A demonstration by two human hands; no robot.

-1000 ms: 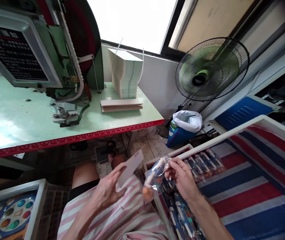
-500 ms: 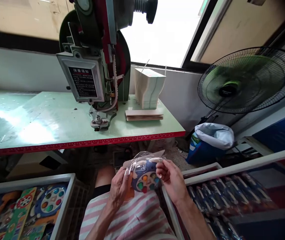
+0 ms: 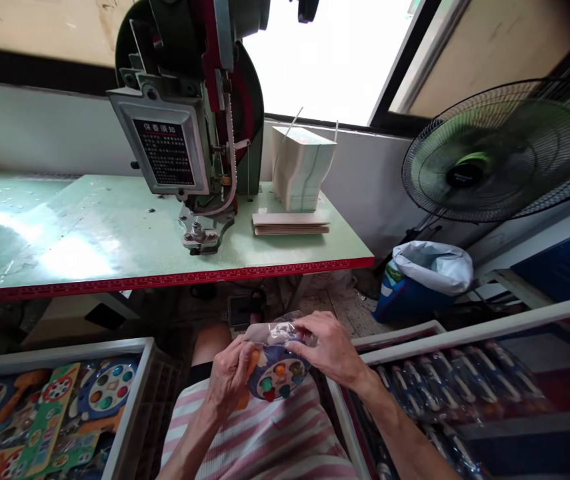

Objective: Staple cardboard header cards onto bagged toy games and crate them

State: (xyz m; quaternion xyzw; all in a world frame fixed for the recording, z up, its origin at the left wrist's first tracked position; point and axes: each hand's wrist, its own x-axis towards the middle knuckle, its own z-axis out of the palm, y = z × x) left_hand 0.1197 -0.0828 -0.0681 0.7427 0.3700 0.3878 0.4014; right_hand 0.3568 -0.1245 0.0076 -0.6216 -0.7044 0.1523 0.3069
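Grasping the bagged toy palette in front of the torso: L hand is closed on the left end, over the orange handle; R hand pinches the clear bag at upper right. Palette lies betw. both hands, L nearer the handle; long axis approx. L–R. Pale card lies along the top edge.

Qty: 1 palette in hands, approx. 6 coloured domes visible; on tabletop, 1 press machine, 1 flat card stack, 1 strapped block; 1 fan; 1 sack; LH crate, min. 2 palettes.
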